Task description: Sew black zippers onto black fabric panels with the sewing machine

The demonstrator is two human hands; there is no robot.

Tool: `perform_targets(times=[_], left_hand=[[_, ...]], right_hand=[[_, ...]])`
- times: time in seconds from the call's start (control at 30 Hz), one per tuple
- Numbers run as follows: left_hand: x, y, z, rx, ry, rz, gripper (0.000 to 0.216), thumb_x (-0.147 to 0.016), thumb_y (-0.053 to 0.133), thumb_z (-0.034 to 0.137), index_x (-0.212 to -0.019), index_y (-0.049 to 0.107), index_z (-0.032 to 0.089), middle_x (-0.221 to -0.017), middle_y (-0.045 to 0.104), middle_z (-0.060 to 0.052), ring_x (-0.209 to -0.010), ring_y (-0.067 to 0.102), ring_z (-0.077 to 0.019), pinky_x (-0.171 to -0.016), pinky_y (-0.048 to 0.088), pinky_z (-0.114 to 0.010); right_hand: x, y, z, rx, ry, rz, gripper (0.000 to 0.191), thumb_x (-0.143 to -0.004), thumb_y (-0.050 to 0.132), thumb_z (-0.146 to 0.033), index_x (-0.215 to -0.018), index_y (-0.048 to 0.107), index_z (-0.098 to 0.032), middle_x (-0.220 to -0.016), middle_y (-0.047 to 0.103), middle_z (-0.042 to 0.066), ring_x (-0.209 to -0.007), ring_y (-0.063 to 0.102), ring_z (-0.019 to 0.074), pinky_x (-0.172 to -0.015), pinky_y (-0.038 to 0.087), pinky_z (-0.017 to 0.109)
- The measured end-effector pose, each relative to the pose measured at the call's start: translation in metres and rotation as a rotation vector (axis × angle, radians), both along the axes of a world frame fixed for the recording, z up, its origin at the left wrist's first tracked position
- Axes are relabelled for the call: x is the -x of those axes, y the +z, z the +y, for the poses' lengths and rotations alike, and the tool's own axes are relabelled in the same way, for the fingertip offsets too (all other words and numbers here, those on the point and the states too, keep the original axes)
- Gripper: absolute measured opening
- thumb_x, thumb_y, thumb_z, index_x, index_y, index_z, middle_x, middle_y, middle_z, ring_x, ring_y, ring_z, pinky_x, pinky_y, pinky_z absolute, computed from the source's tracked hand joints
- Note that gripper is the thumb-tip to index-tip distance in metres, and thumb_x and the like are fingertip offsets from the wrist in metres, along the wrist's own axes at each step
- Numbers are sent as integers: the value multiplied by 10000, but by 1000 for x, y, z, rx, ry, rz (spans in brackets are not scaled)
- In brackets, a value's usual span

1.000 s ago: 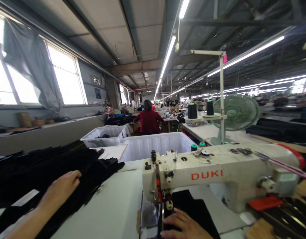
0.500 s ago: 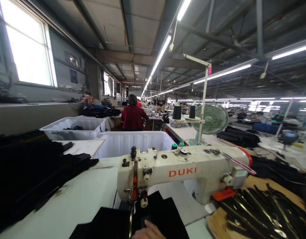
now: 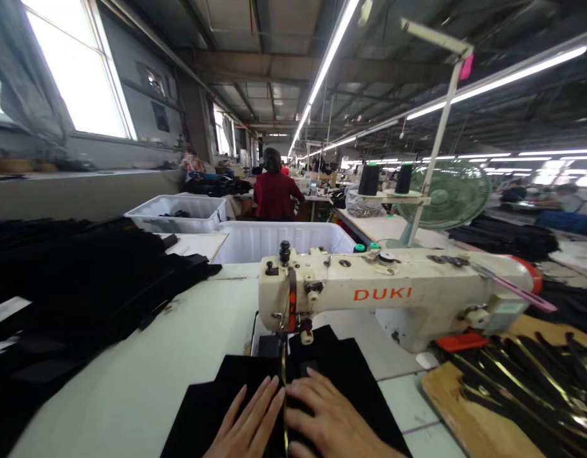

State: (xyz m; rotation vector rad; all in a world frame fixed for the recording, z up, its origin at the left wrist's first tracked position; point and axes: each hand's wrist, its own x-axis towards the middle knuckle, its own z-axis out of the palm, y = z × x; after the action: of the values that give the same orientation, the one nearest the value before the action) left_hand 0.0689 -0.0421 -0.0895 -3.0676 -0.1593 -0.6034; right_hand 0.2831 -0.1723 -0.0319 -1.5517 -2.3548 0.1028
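**Pressing black fabric flat at the DUKI sewing machine**

Guiding work under the needle, a person lays 2 bare hands on a piece of black fabric [image 3: 341,375] spread on the pale table [image 3: 179,356], directly in front of the cream DUKI sewing machine [image 3: 393,296]. The left hand [image 3: 250,420] rests palm down with fingers stretched out, gripping nothing; the right hand [image 3: 329,416] lies just beside it, likewise flat and open on the cloth. A thin gold-toned strip [image 3: 284,388] runs between the 2 hands toward the machine's presser foot. Left of the machine, a heap of black garments [image 3: 78,286] covers the table. Right of it, a wooden board [image 3: 469,413] carries a pile of black zippers with gold teeth [image 3: 526,381]. Behind the machine stand 2 white plastic bins [image 3: 283,240], 2 dark thread cones [image 3: 369,179] on a stand and a green fan [image 3: 453,194]. Farther back, a person in a red top [image 3: 275,194] sits facing away.
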Motion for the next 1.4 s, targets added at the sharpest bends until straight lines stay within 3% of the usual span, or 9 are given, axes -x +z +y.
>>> perform_targets(times=[0.13,0.33,0.47,0.57,0.73,0.87,1.0,1.27,1.4], left_hand=[[2,22,-12,-12,39,24,752,-1017,483,428,-1580,8,280,-1526,394,-84,-1327,493,-286,-1047,493,-433],[1,15,-4,21,65,73,773,-994,527,389,-1580,30,306,-1536,368,-88,-1332,476,-307,-1059,466,-488],[-1,25,-5,104,122,41,820,-964,571,359,-1577,26,341,-1576,302,-78,-1374,415,-329,-1113,377,-538],[0,26,-5,115,152,16,856,-942,602,371,-1577,28,352,-1554,374,-73,-1371,423,-344,-1137,335,-547],[4,25,-1,57,128,-39,787,-978,547,428,-1580,52,320,-1475,501,-73,-1316,508,-307,-1126,370,-495],[3,45,0,15,210,-131,649,-1036,437,367,-1581,98,269,-1472,507,-67,-1319,510,-255,-1116,397,-426],[-1,59,-3,-18,170,-165,585,-1048,399,340,-1575,152,282,-1427,559,-37,-1291,542,-224,-1096,429,-379],[-6,55,5,-226,81,-84,441,-1052,355,268,-1490,397,250,-1429,556,-33,-1337,491,-222,-1055,469,-406],[-9,56,7,-332,83,-13,438,-1024,362,254,-1443,458,168,-1442,538,-68,-1328,503,-221,-1007,509,-408]], right_hand=[[4,20,-9,93,-9,25,360,-1024,516,-382,-1346,546,-224,-1433,518,85,-1376,405,210,-1201,199,406],[3,3,0,9,12,-45,401,-1006,557,-390,-1321,568,-143,-1391,562,120,-1316,488,237,-1185,253,428],[2,1,1,-14,10,-59,411,-995,575,-403,-1300,576,-129,-1371,582,111,-1291,516,236,-1182,270,416],[1,0,2,-30,18,-93,400,-1008,557,-401,-1309,562,-139,-1375,580,98,-1283,523,240,-1171,302,419],[-2,-4,5,-94,48,-150,377,-1004,577,-400,-1276,557,-140,-1353,596,93,-1252,547,234,-1158,335,406],[0,-7,5,-115,11,-112,408,-999,580,-410,-1305,523,-147,-1309,615,84,-1220,557,221,-1151,347,402],[3,-12,4,-123,-30,-71,469,-988,582,-408,-1392,460,-204,-1273,606,75,-1204,543,230,-1126,374,413],[1,-13,5,-105,-8,-122,384,-984,597,-396,-1301,518,-195,-1258,608,62,-1191,552,210,-1141,355,388],[0,-12,6,-158,5,-159,358,-994,582,-406,-1270,534,-183,-1254,627,63,-1179,572,214,-1125,386,396]])
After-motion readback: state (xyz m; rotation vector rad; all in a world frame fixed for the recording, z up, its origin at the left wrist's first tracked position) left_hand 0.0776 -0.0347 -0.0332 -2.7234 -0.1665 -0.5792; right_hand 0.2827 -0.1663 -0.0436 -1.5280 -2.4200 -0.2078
